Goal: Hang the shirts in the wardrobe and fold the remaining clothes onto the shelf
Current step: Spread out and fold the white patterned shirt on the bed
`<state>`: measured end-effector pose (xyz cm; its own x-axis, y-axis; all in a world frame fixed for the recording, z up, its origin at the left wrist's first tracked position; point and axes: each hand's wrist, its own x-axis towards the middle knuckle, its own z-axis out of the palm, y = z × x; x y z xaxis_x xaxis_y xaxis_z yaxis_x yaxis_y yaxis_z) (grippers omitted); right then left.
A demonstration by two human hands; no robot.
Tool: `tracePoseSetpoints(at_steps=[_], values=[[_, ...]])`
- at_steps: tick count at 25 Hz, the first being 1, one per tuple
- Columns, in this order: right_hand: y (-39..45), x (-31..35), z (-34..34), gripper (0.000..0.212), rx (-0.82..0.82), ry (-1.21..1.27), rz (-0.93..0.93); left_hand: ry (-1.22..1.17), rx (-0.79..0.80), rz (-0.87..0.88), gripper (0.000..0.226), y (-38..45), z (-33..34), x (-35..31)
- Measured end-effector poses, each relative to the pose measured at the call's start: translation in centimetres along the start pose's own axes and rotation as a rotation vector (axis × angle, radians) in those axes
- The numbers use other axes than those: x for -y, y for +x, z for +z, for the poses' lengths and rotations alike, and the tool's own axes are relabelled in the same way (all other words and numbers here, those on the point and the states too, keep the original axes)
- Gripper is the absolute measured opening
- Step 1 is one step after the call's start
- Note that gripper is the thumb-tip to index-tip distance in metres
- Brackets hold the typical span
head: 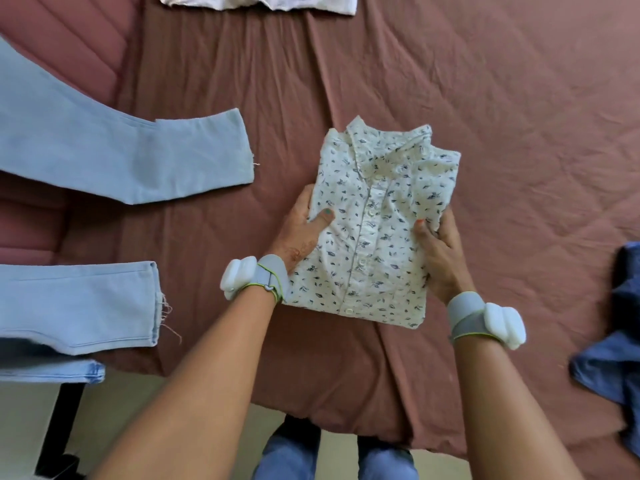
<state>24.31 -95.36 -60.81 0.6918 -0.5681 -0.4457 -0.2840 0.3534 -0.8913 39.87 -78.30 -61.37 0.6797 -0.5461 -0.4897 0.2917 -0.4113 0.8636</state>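
A folded white shirt with a small dark leaf print (377, 216) lies on the brown bed sheet (502, 133), collar pointing away from me and button row facing up. My left hand (301, 230) grips its left edge, thumb on top and fingers under the fabric. My right hand (440, 251) grips the right edge the same way. Both wrists wear grey bands with white pods.
Light blue jeans (121, 157) lie spread at the left, legs pointing toward the middle of the bed. A white garment (263, 1) sits at the far edge. A dark blue garment (616, 358) is bunched at the right. The bed's near edge runs below my forearms.
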Motion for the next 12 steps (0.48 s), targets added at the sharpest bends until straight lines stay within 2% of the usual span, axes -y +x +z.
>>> tracePoseSetpoints(at_steps=[2, 4, 7, 9, 12], values=[[0.0, -0.6, 3.7, 0.04, 0.046, 0.034, 0.013, -0.032, -0.081, -0.017, 0.046, -0.6, -3.8, 0.4], [0.1, -2.4, 6.9, 0.038, 0.064, -0.034, 0.063, 0.033, -0.135, -0.117, 0.059, -1.3, -7.6, 2.5], [-0.5, -5.1, 9.5, 0.044, -0.08, -0.413, 0.246, 0.151, -0.151, -0.415, 0.099, -3.3, -11.6, 6.7], [-2.0, -6.2, 10.2, 0.053, -0.165, -0.541, 0.331, 0.281, -0.11, -0.51, 0.097, -5.5, -12.2, 8.8], [-4.4, -7.4, 9.9, 0.06, -0.105, -0.502, 0.414, 0.438, -0.054, -0.535, 0.077, -7.8, -11.4, 10.5]])
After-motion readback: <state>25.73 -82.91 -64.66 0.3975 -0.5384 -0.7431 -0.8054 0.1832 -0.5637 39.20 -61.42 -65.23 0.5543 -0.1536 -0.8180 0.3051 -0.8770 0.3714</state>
